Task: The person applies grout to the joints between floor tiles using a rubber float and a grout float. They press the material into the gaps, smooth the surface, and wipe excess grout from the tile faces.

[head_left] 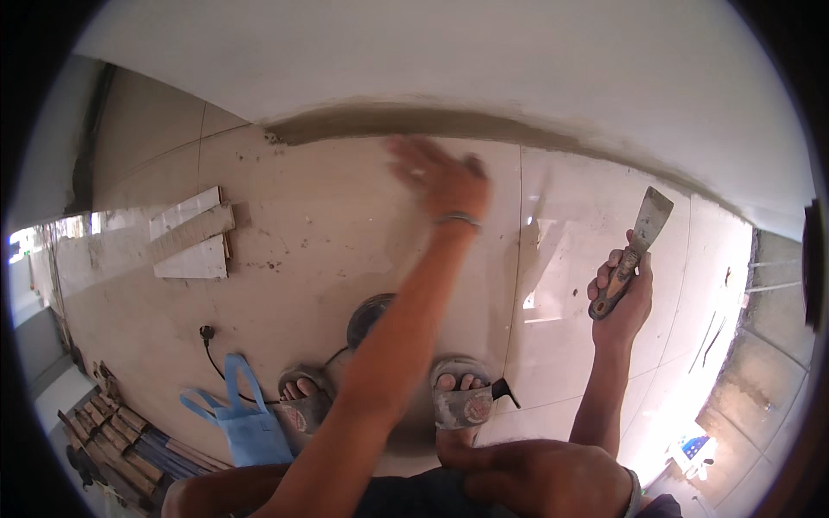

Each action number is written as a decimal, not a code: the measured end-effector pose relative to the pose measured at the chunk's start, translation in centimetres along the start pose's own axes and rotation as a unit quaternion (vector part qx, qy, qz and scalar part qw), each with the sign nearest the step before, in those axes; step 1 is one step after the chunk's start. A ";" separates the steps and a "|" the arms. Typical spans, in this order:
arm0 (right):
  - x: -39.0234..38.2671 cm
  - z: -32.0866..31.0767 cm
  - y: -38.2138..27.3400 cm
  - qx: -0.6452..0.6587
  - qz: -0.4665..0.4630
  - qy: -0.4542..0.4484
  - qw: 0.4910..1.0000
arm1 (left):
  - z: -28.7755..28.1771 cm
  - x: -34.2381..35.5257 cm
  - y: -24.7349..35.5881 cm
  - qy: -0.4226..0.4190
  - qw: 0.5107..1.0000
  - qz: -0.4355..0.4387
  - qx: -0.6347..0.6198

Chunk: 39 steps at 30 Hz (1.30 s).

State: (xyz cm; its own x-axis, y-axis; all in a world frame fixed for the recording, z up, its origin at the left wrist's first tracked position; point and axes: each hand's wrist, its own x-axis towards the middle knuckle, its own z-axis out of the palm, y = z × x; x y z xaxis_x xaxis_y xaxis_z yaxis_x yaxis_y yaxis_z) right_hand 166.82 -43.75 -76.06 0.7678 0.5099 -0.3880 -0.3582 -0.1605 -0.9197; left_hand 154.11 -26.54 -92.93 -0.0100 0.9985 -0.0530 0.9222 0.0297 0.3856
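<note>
My left hand [440, 181] reaches far forward with its fingers spread and is blurred. It holds nothing and hovers over the beige floor tile [345, 224], just below a grey mortar strip [389, 121] at the foot of the white wall [449, 52]. A band circles that wrist. My right hand [623, 298] is raised at the right, gripping the handle of a putty knife [641, 235]. The mortar-smeared blade points up, over a glossy tile.
My sandalled feet [462, 401] stand on the tiles, with a small black object [505, 390] beside the right one. Cut tile pieces [194, 237] lie at the left. A blue bag [246, 427], a black cable with plug [207, 332], a dark round object [370, 315] and wooden slats [121, 440] are nearby.
</note>
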 end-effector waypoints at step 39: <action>5.1 11.3 2.9 -0.689 -0.088 -0.206 0.689 | -6.0 0.7 -14.3 0.005 0.969 0.209 0.130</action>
State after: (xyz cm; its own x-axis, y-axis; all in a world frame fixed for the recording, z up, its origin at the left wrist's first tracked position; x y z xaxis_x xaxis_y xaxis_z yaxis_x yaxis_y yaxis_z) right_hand 163.67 -32.03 -80.02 0.4177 0.7749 -0.4745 0.7839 -0.5714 -0.2430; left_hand 138.59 -26.04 -92.99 0.3831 0.9212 0.0678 0.9128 -0.3888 0.1252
